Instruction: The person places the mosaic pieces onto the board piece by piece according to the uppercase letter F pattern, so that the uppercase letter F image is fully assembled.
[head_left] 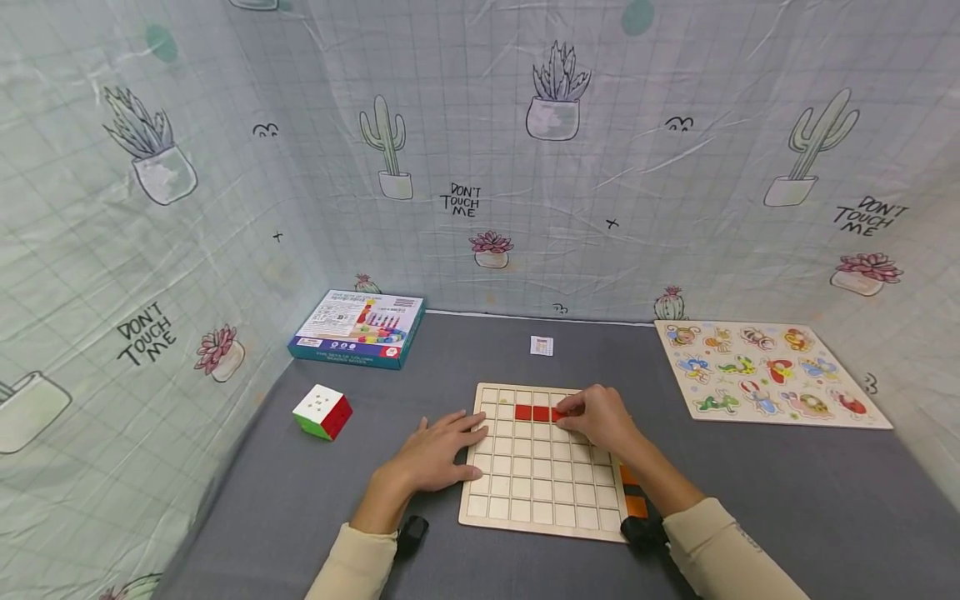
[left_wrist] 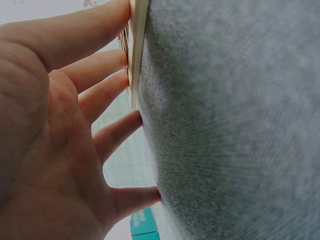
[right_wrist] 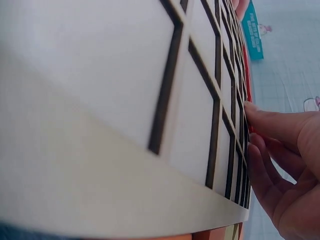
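A wooden grid board (head_left: 542, 532) with many square cells lies on the grey table. Two red square tiles (head_left: 532, 413) sit side by side in a row near its far edge. With thumb and fingertips my right hand (head_left: 603, 421) pinches a third red tile (head_left: 556, 415) at the right end of that row, partly hidden by the fingers. Spread and fairly straight, the fingers of my left hand (head_left: 435, 454) rest on the board's left edge; in the left wrist view the palm (left_wrist: 60, 150) shows, holding nothing. Orange square tiles (head_left: 636, 506) lie by the board's right side, partly covered by the right forearm.
A puzzle cube (head_left: 322, 412) stands to the left, with a flat boxed game (head_left: 356, 329) behind it. At the back right lies an insect picture board (head_left: 776, 371). A small white printed card (head_left: 542, 346) is beyond the grid board. Patterned cloth walls (head_left: 480, 158) enclose the table.
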